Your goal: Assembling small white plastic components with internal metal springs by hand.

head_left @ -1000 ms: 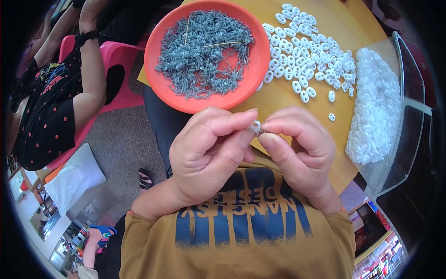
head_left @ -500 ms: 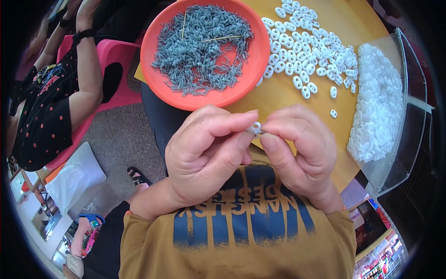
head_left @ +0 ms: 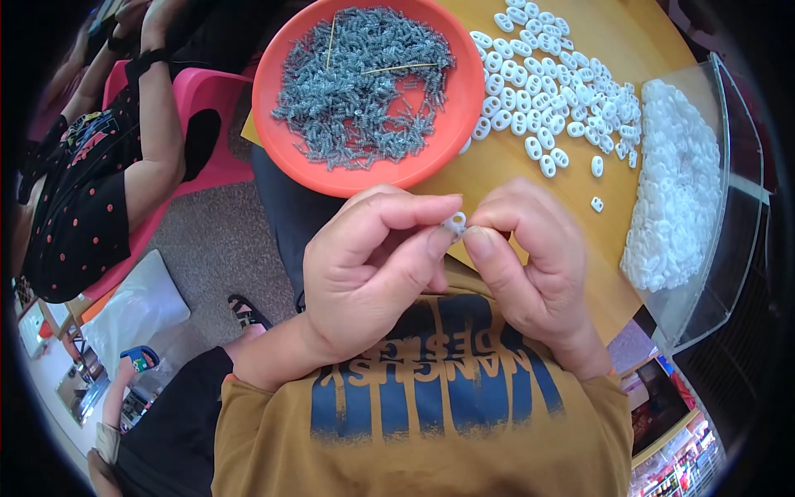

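My left hand (head_left: 358, 277) pinches a small white two-holed plastic piece (head_left: 455, 221) between thumb and forefinger, in front of my chest. From the other side my right hand (head_left: 537, 269) presses its closed thumb and forefinger against that piece. A small metal spring is in the right fingertips, mostly covered by them now. Just beyond my hands, a red round basin (head_left: 267, 124) holds a heap of small metal springs (head_left: 356, 83). Loose white oval pieces (head_left: 534, 99) with two holes lie spread over the table to its right.
At the right of the wooden table (head_left: 642, 50), a clear plastic tray (head_left: 729, 240) holds a pile of white pieces (head_left: 672, 190). To the left sits another person (head_left: 91, 190) on a pink chair (head_left: 195, 91). Two straw-like strips lie on the springs.
My right fingertips have closed in on the white piece, and the spring that showed between them is now mostly hidden. The sandalled foot at lower left has shifted.
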A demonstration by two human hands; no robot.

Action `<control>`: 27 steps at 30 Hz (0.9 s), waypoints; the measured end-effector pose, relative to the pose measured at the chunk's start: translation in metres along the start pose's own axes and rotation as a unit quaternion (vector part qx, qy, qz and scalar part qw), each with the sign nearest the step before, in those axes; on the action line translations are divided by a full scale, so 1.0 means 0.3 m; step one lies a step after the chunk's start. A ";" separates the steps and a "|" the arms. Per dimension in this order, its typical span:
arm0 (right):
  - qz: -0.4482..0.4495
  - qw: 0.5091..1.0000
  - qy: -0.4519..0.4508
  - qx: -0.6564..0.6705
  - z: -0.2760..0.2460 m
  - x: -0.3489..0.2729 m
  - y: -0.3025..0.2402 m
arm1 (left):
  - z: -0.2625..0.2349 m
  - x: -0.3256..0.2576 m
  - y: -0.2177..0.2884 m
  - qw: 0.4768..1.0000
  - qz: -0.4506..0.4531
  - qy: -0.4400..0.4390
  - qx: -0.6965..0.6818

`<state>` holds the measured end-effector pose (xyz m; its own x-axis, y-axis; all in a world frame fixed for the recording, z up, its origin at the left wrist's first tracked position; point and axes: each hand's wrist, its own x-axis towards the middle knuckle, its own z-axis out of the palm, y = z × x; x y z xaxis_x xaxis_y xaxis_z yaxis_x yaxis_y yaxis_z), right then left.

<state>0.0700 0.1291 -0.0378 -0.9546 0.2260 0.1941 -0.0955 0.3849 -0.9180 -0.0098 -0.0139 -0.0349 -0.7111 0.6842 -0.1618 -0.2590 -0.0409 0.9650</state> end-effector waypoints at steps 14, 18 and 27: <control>0.005 0.996 0.071 0.055 0.018 -0.003 -0.002 | 0.002 -0.007 -0.012 0.997 -0.012 -0.009 -0.080; 0.020 0.995 0.074 0.062 0.026 -0.011 -0.006 | 0.005 -0.010 -0.012 0.999 0.032 -0.012 -0.004; 0.178 0.952 0.079 0.235 0.043 -0.025 -0.012 | 0.001 -0.006 -0.024 0.998 -0.009 -0.012 -0.058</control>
<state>0.0739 0.1145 -0.0405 -0.8989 0.4140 -0.1437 0.0757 -0.1763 -0.9814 -0.0065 -0.0145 -0.0417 -0.6897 0.7032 -0.1726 -0.3471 -0.1119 0.9311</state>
